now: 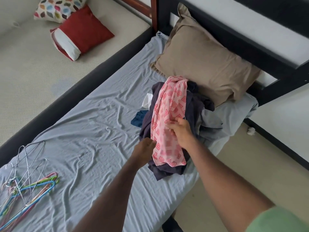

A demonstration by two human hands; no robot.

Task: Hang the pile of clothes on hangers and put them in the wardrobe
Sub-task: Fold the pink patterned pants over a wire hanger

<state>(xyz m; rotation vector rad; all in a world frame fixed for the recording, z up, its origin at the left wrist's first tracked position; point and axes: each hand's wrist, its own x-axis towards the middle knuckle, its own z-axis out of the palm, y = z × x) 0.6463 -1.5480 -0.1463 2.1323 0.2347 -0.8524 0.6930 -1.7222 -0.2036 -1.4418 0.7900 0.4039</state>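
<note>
Pink garment [168, 121] lengthwise toward pillow [204, 64]

The top garment [168, 121] is pale pink with darker pink squares, lying on dark navy clothes [167, 169] with teal and white pieces, perhaps grey too. Bed sheet [93, 131] light blue-grey; pillow [204, 64] tan. Hangers [31, 183] are silver, blue, green, pink. A cushion [85, 29] is red.

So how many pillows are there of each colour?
Tan pillow on the bed: 1
Red pillow on the other mattress: 1
Spotty multicoloured pillow behind the red one: 1
Total: 3
</note>
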